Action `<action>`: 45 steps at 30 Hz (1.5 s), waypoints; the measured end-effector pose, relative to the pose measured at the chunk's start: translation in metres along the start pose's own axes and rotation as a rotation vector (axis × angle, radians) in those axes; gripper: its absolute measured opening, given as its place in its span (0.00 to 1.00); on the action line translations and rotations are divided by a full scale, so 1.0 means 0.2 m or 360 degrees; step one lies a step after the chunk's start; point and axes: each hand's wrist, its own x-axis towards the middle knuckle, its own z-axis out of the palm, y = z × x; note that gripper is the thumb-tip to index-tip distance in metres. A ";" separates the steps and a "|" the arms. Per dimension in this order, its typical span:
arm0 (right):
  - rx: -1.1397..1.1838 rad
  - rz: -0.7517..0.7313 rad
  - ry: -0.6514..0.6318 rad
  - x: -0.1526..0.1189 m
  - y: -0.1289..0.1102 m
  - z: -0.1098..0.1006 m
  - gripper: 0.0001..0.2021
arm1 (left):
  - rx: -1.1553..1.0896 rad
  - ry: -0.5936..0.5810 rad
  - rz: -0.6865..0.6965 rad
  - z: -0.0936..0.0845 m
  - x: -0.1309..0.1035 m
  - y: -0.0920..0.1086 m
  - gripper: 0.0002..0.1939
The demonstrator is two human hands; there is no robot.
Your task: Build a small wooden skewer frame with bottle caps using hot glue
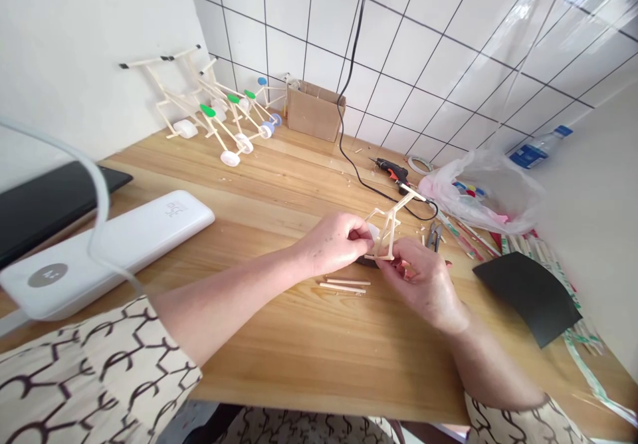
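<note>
**Nothing you can read for certain**

Your white power bank (129, 241) shows small digits (176, 210) at one end and a mark in a grey circle (47, 275), both unclear; your bottle's blue label (528, 156) is illegible.

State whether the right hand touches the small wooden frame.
Touching. In the head view, fingers of the right hand meet the small wooden frame at its lower end.
</note>
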 end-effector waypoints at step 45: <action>0.0068 -0.0143 -0.0235 0.01 0.04 -0.04 0.06 | 0.0820 -0.0008 0.0286 0.06 -0.04 -0.07 0.05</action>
